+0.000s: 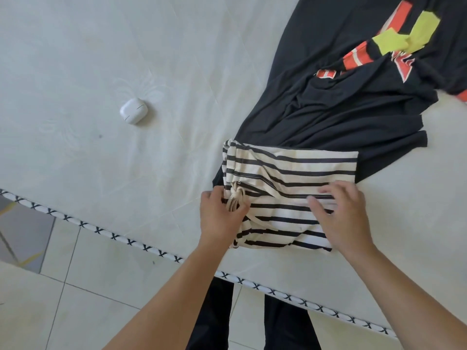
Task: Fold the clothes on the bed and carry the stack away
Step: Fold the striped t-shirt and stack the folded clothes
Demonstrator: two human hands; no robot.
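On the bed (126, 59), the folded striped garment (278, 198) lies under both hands: the left hand (219, 215) pinches its drawstring edge, the right hand (341, 218) presses flat, fingers (326, 190) spread.

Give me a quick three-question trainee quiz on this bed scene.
1. True or false: the striped shorts lie partly on the black T-shirt.
2. Which hand grips the shorts' drawstring: A left hand, B right hand?
3. Fill in: the white earbud case lies on the ____.

Key: 1 true; 2 A; 3 mattress.
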